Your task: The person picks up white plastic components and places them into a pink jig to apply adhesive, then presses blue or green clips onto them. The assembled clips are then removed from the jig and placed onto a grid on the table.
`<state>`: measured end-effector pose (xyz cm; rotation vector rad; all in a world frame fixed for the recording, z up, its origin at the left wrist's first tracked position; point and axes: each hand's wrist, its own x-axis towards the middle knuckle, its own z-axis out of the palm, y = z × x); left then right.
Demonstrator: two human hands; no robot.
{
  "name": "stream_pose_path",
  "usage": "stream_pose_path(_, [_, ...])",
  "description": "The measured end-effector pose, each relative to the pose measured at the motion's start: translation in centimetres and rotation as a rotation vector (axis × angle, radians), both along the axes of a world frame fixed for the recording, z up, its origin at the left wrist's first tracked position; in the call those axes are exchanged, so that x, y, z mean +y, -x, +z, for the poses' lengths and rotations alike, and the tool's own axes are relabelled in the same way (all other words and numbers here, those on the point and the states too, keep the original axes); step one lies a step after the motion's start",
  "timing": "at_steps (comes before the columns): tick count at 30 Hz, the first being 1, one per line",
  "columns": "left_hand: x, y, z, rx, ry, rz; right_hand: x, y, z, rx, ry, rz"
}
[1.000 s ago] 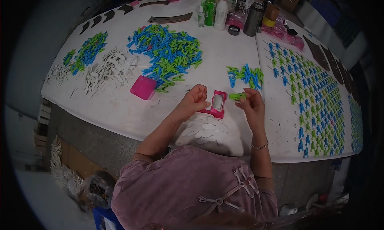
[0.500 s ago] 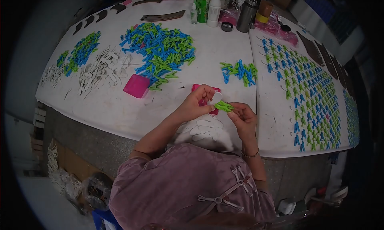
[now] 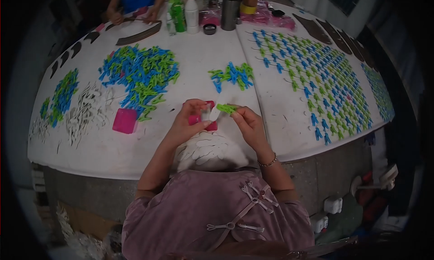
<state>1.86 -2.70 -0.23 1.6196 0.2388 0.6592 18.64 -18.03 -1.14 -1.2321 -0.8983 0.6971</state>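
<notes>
A thin white petal-shaped piece [image 3: 214,114] is pinched at its lower end by my left hand [image 3: 190,121]. My right hand [image 3: 248,125] grips a green clothespin [image 3: 225,108] between thumb and fingers, its far end right at the upper part of the white piece. Below my hands lies a pink-red block [image 3: 211,125], partly covered by my left fingers. Close to my body, a heap of similar white pieces [image 3: 212,147] lies at the table's edge.
A small group of blue and green clothespins [image 3: 233,75] lies ahead, and a large pile [image 3: 140,74] to the left beside a pink block [image 3: 125,120]. Rows of clothespins [image 3: 316,83] cover the right side. Bottles [image 3: 192,15] stand at the back; another person's hand [image 3: 116,18] is far left.
The camera view has swung, so the table things sit further left. The white piece now stands more upright between my hands, and the clothespin points toward its upper part.
</notes>
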Motion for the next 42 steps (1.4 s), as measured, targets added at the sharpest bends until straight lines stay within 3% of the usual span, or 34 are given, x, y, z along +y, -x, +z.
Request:
stream_pose_path(2, [2.0, 0.6, -1.4, 0.048, -0.026, 0.078, 0.1, -2.5, -0.5, -0.479, -0.075, -0.262])
stream_pose_path(3, [2.8, 1.0, -1.8, 0.045, 0.040, 0.133, -0.3, -3.7, -0.7, -0.481, -0.072, -0.292])
stream_pose_path(5, [4.7, 1.9, -3.3, 0.037, 0.148, 0.265, -1.9, -6.5, -1.1, -0.015, 0.195, -0.415])
stream_pose_path(11, [8.8, 4.2, -9.6, 0.003, 0.212, 0.553, -6.1, -14.5, -3.7, 0.360, 0.301, -0.664])
stream_pose_path(14, [8.3, 4.1, -9.6, -0.011, 0.227, 0.604, -6.5, -17.1, -3.9, 0.496, 0.229, -0.749])
stream_pose_path(34, [7.9, 4.1, -8.8, 0.007, 0.225, 0.599, -6.9, -19.9, -4.2, 0.561, 0.198, -0.832])
stream_pose_path(37, [7.9, 4.6, -8.7, 0.071, 0.191, 0.623, -6.8, -18.7, -3.4, 0.552, 0.240, -0.837])
stream_pose_path(39, [7.6, 5.7, -8.6, 0.199, 0.019, 0.526, -6.6, -17.1, -2.8, 0.529, 0.275, -0.840])
stream_pose_path(41, [6.7, 6.5, -8.2, 0.345, -0.081, 0.505, -6.2, -15.4, -2.9, 0.208, 0.431, -0.724])
stream_pose_path(42, [5.8, 7.2, -7.6, 0.494, -0.179, 0.478, -5.7, -14.4, -3.1, 0.211, 0.441, -0.701])
